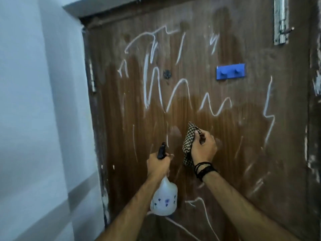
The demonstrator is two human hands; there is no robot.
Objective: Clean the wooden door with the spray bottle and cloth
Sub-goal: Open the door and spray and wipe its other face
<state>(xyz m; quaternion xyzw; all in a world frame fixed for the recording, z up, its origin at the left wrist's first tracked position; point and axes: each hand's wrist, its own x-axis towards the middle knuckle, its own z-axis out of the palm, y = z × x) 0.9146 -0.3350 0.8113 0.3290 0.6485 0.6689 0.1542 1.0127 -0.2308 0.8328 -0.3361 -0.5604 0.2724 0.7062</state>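
Presently, the scene was recorded as follows.

Door: the brown wood-grain door (199, 101) was seen upright ahead, scrawled with white chalk-like lines (152, 87); darker, wet-looking patches were noted on its upper and middle parts, so cleaning was judged to be partly done.

Left grip: the left hand (159, 165) was clenched round the neck of the translucent white plastic spray bottle (164, 199), just below its black trigger head (161, 151), whose nozzle was turned toward the door.

Right grip: the right hand (204, 146) was grasping the bunched black-and-white checked cloth (189, 143), held at or just off the door's surface below the scribbles; contact could not be confirmed.

Bottle handling: the bottle was judged light, rigid and possibly slippery when wet; the neck under the trigger was judged the best place to be held.

Bottle contents: the liquid level could not be told through the cloudy wall, which was printed with small blue flowers.

Cloth handling: the cloth was judged soft and limp, best kept wadded in the palm so that firm pressure could be applied.

Fittings: a blue plastic two-peg hook rail (231, 71) and a metal latch (281, 20) were mounted higher up.
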